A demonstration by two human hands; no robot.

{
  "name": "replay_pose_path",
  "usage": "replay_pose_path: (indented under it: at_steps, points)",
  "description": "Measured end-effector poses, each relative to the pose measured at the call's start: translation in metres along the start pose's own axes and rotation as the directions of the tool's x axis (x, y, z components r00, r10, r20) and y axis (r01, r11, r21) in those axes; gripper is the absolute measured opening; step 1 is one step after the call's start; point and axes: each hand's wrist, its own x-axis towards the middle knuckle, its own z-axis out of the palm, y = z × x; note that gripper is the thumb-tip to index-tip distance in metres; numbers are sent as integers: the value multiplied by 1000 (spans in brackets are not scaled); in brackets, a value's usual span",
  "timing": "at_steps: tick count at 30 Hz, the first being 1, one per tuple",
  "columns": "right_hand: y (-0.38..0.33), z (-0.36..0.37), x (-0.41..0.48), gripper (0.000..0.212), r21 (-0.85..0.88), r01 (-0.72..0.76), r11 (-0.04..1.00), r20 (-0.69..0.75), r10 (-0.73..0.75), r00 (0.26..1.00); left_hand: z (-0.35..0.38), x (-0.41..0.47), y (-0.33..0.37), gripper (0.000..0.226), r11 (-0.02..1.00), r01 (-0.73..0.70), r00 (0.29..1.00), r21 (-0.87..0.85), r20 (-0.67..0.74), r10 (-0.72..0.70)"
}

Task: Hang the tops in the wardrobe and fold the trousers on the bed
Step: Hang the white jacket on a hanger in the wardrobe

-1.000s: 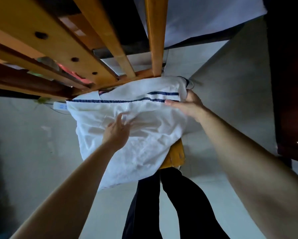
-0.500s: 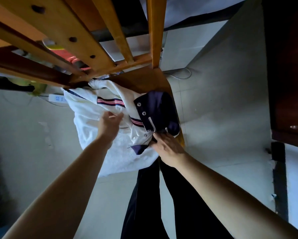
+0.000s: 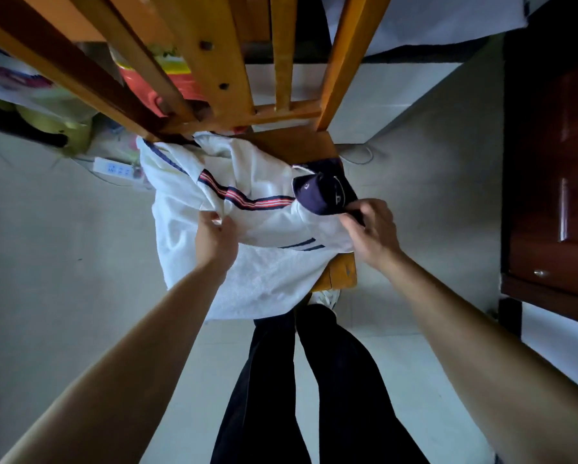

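- The white top (image 3: 247,276), spread flat over the chair seat (image 3: 294,145) a second ago, is now bunched and turned over, showing its navy collar (image 3: 321,194) and a red-and-navy striped band (image 3: 247,199)
- The left hand (image 3: 215,237), then flat with fingers spread on the cloth, now grips a fold just below the band
- The right hand (image 3: 374,231) has left the top's far edge and pinches the collar, which has shifted right in the last half second

Gripping the white top (image 3: 264,272) on the wooden chair (image 3: 291,145) — bunching fabric with the left hand (image 3: 215,236), pinching the navy collar (image 3: 321,195) with the right hand (image 3: 374,229).
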Motion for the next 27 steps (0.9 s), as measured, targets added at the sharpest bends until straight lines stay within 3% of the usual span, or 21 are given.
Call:
replay_pose_path:
  at_steps: [2, 3, 7, 9, 11, 14, 17, 19, 22, 24, 27]
  points:
    - [-2, 8, 10, 10, 95, -80, 992, 33, 77, 996, 0, -9, -3, 29, 1000, 14, 1000, -10, -8, -14]
    - [-4, 13, 10, 9, 98, -67, 993, 68, 60, 996, 1, -15, -5, 33, 1000, -4, 999, 6, -41, 4]
    - [3, 38, -8, 29, -39, 122, 992, 222, -110, 969, 10, -51, -9, 44, 977, -210, 959, 29, -187, 212]
    - [7, 46, -18, 37, -73, 79, 994, 348, -49, 936, 20, -65, -10, 56, 972, -229, 971, 60, -63, 232]
    - [9, 48, -22, 35, 30, -87, 996, 389, 69, 919, 30, -69, -11, 68, 972, -184, 982, 144, 79, 174]
    - [8, 47, -14, 33, 108, -223, 969, 192, 200, 961, 37, -63, -17, 64, 931, -178, 979, 318, 150, 136]
    - [4, 41, 5, 81, 53, -257, 965, 56, 254, 966, 33, -55, -28, 43, 908, -196, 969, 369, 212, 123]
    - [-3, 42, 16, 92, 82, -291, 953, 96, 283, 954, 28, -50, -35, 29, 894, -191, 970, 406, 217, 109]
    - [-16, 45, 24, 52, 156, -323, 934, 118, 307, 944, 16, -41, -41, 22, 888, -149, 982, 436, 167, 84]
    - [-30, 44, 21, 28, 120, -260, 958, 81, 251, 964, 3, -38, -44, 22, 901, -114, 986, 419, 159, 51]
    - [-54, 31, 7, 37, -89, -32, 996, 72, 39, 997, -21, -47, -45, 19, 922, -111, 987, 371, 149, 59]
